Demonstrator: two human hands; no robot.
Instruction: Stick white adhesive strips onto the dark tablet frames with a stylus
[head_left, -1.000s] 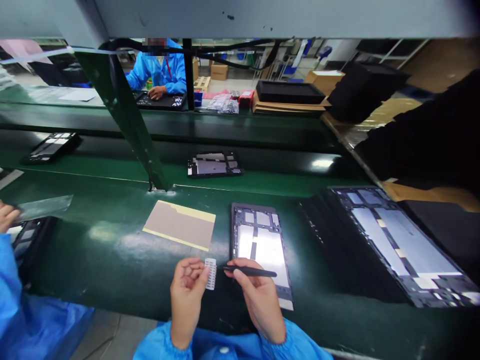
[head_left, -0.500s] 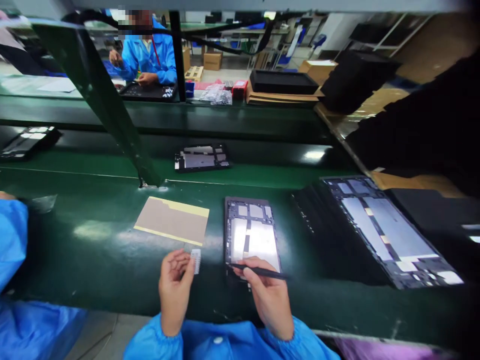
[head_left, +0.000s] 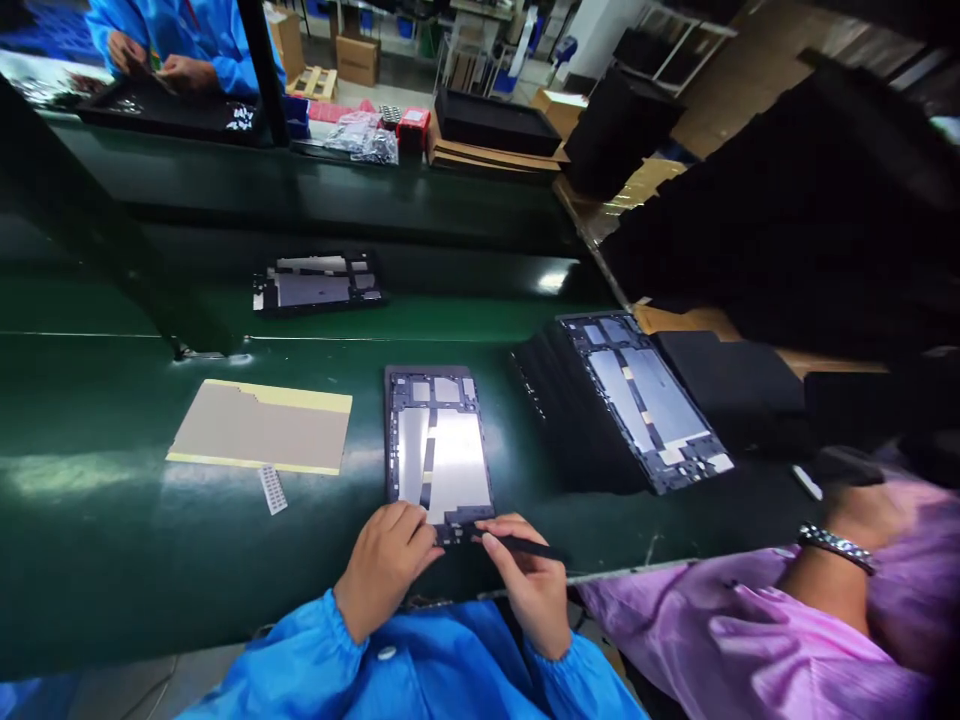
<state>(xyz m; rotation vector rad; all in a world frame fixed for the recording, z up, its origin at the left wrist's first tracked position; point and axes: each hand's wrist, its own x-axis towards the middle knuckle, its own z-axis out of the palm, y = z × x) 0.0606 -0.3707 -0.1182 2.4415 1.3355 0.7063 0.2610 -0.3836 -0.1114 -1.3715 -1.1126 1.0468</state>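
An opened tablet [head_left: 457, 450] lies in front of me, its metal inner plate and dark frame showing. My left hand [head_left: 390, 560] is closed at its lower left edge, thumb and fingers together against the bottom end. My right hand [head_left: 532, 585] pinches a slim black tool [head_left: 534, 547], which looks like tweezers, with its tip at the tablet's lower right. Left of them, a small white sticker sheet [head_left: 273, 490] with rows of marks rests on the table, touching a grey-brown sheet with yellow edges [head_left: 262, 428].
Another opened tablet [head_left: 321, 283] sits on the far strip. At right, one more [head_left: 649, 400] tops a dark stack. A person's wrist with a bracelet [head_left: 836, 545] and a pink sleeve are close on the right. A dark post [head_left: 127, 240] rises at left; a person in blue works opposite.
My left hand has let go of the white sticker sheet, now on the table, and moved right to the tablet's lower edge. The view has shifted right, bringing in the pink sleeve.
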